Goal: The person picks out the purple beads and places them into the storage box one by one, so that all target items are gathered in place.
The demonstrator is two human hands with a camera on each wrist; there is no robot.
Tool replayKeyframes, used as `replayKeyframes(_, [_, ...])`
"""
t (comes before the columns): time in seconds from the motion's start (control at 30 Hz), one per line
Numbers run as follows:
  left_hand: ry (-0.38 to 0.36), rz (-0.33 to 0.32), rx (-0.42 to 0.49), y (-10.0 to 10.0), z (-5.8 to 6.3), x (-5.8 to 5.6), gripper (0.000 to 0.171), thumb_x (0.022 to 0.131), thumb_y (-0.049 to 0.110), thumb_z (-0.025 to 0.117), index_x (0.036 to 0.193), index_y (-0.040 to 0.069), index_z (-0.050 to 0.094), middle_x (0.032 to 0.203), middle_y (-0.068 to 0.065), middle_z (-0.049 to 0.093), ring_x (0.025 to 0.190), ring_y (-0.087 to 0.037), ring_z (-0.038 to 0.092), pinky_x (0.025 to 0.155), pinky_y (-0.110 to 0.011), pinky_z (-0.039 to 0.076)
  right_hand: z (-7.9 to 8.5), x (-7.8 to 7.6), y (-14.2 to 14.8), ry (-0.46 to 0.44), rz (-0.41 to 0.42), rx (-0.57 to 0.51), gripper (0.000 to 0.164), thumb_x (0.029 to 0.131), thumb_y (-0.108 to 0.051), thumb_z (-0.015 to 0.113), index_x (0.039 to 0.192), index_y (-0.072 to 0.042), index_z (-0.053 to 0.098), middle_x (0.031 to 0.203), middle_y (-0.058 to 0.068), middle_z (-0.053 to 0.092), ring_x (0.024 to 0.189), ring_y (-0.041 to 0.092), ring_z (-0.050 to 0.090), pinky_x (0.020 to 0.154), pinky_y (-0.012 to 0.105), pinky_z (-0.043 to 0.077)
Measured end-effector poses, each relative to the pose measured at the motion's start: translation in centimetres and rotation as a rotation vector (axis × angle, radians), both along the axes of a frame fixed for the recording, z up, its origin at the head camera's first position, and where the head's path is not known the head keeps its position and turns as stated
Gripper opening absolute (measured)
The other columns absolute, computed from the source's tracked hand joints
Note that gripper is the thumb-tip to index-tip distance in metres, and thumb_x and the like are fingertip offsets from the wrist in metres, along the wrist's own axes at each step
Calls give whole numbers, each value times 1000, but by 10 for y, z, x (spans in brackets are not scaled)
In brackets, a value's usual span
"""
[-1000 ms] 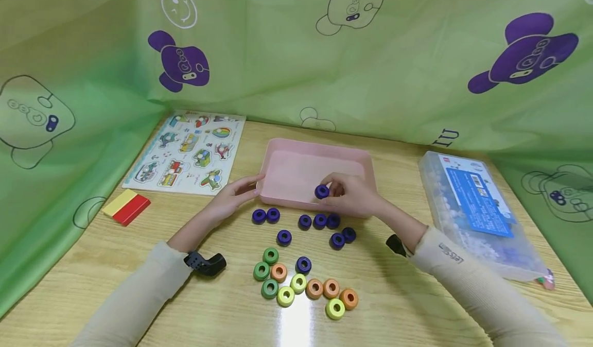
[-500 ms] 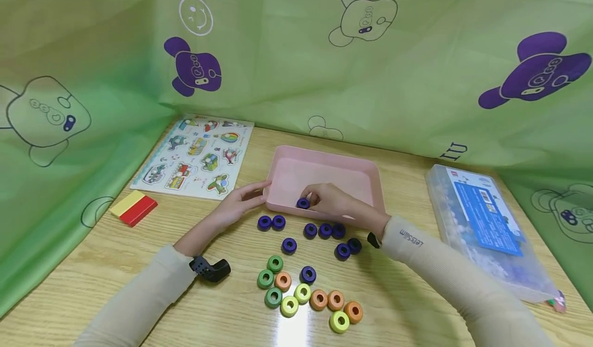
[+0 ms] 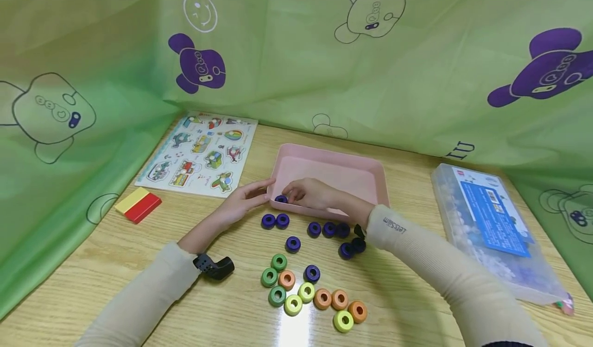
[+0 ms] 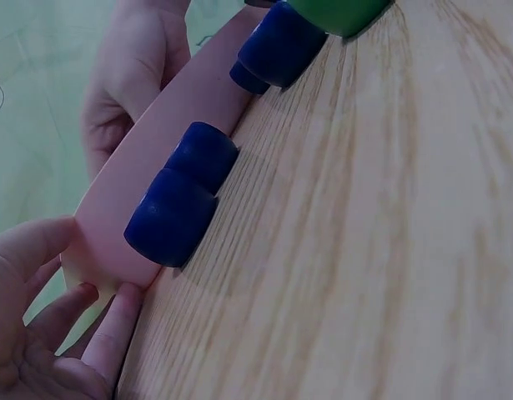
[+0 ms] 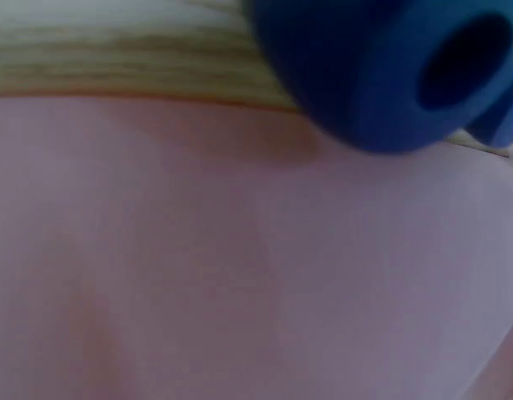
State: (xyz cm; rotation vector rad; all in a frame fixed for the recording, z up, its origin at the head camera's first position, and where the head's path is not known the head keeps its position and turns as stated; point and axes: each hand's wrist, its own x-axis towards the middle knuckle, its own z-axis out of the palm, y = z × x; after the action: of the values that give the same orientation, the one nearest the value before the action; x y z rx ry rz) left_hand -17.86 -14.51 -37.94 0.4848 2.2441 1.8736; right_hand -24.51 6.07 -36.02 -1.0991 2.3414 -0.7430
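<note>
My right hand [image 3: 308, 193] reaches down into the pink tray [image 3: 329, 169]. Its fingertips pinch a dark blue ring-shaped bead [image 3: 281, 198] at the tray's front left corner; the near wall partly hides the bead. Fairly straight fingers of my left hand [image 3: 238, 203] touch the outside of that same corner, as the left wrist view also shows with the tray wall [image 4: 148, 158]. Just in front of the tray lie several more dark blue beads [image 3: 282, 221], some touching one another. In the right wrist view a blue bead [image 5: 381, 75] looms large beyond the tray rim.
Nearer me lie green beads [image 3: 277, 296], orange beads [image 3: 323, 298] and yellow beads [image 3: 343, 321]. A picture puzzle board [image 3: 199, 154] lies back left, beside a yellow and red block [image 3: 139, 205]. On the right stands a clear plastic box [image 3: 491, 228]. A green curtain [image 3: 278, 53] rises behind.
My right hand has carried the dark blue bead leftward across the tray and down into its front left corner. My left hand stays at the tray's corner; the head view has shifted slightly.
</note>
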Motion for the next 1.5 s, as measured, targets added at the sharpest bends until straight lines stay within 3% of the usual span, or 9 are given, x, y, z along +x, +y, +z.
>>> replayKeyframes(0.17, [-2, 3, -14, 1, 1, 0, 41, 86, 12, 49, 125, 6, 40, 127, -9, 38, 115, -23, 35, 93, -37, 27, -1, 1, -2, 1, 31, -34, 37, 78, 10, 46, 113, -2, 49, 86, 2, 60, 85, 12, 55, 76, 19, 41])
replayKeyframes(0.3, [1, -1, -19, 1, 1, 0, 41, 86, 12, 48, 126, 5, 40, 128, -9, 37, 114, -24, 36, 92, -37, 27, 0, 8, 5, 58, -22, -30, 31, 82, 0, 50, 113, -6, 49, 87, 0, 60, 86, 12, 55, 77, 25, 42])
replayKeyframes(0.53, [-10, 13, -16, 0, -1, 1, 41, 86, 12, 49, 126, 5, 40, 128, -9, 38, 114, -24, 36, 92, -37, 27, 15, 30, 34, 322, -89, -49, 24, 80, -13, 57, 103, -6, 54, 79, -2, 53, 70, 11, 50, 62, 25, 41])
replayKeyframes(0.63, [-19, 19, -8, 0, -1, 1, 41, 86, 12, 49, 125, 6, 41, 127, -8, 38, 114, -24, 35, 92, -37, 27, 26, 42, 53, 387, -111, -67, 21, 79, -16, 58, 98, -8, 56, 72, -6, 48, 60, 9, 44, 54, 23, 39])
replayKeyframes(0.93, [-36, 24, -2, 2, -2, 2, 41, 85, 13, 50, 125, 7, 41, 128, -8, 38, 115, -25, 34, 93, -37, 26, 29, 71, 114, 211, -106, -101, 21, 80, -22, 58, 97, -12, 55, 68, -9, 52, 51, 5, 44, 46, 21, 39])
replayKeyframes(1.1, [-44, 26, 9, 4, 0, 2, 42, 85, 13, 50, 125, 6, 40, 127, -10, 38, 114, -25, 35, 93, -37, 26, 21, 82, 139, 209, -98, -43, 27, 78, -28, 59, 101, -14, 55, 65, -11, 50, 51, 4, 43, 46, 20, 38])
replayKeyframes(1.3, [-42, 41, -8, 2, 1, 1, 41, 85, 12, 50, 125, 7, 41, 127, -8, 39, 114, -23, 36, 93, -36, 27, 7, 86, 149, 121, -70, -10, 42, 75, -26, 63, 112, -12, 49, 67, -10, 52, 57, 4, 49, 50, 21, 42])
replayKeyframes(1.5, [-34, 32, -10, 2, 1, -1, 41, 86, 13, 50, 125, 7, 41, 127, -8, 38, 114, -23, 35, 93, -36, 26, -4, 84, 151, 0, -49, -40, 40, 76, -20, 63, 112, -13, 47, 70, -4, 53, 60, 7, 52, 51, 23, 44])
